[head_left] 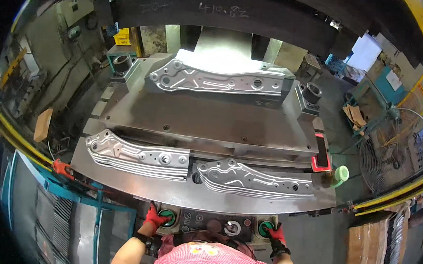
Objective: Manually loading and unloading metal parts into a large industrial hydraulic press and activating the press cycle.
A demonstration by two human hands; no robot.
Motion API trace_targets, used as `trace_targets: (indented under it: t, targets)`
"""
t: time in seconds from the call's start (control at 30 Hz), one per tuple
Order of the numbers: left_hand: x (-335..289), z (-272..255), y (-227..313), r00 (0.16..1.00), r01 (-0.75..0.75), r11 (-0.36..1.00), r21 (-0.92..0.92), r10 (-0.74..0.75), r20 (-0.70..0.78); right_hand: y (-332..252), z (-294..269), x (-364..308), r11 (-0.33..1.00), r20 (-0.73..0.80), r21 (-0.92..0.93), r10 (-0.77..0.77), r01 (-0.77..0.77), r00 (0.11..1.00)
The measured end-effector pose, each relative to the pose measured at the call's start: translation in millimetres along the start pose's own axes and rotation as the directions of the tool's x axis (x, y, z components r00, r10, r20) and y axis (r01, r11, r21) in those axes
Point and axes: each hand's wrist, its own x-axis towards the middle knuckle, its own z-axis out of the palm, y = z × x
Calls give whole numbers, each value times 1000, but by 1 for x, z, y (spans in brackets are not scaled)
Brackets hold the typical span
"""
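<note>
My left hand, in a red glove, has its fingers spread at the green round button on the left of a dark control panel. My right hand, also gloved in red, reaches with extended fingers to the matching green button on the right. Neither hand holds anything visible. Beyond the panel, two grey stamped metal panels lie on the press bed: one on the left, another on the right. A third stamped panel rests farther back on the die.
Guide bushings stand at the die's left and right. A red-edged dark slab and a light green cup sit at the bed's right. A red glove-like thing is at left. A fan stands right; a dark beam spans above.
</note>
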Motion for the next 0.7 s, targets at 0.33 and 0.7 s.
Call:
trace_targets:
  t: [0.33,0.7]
  targets:
    - [-5,-7,8,1000,22,999,40,-23,20,-2,2,-7,1000,-29,11,3,-2,1000]
    - [20,9,-16,998,-69,996,-49,70,11,58,7,38,996,-142,-29,-90,86,986]
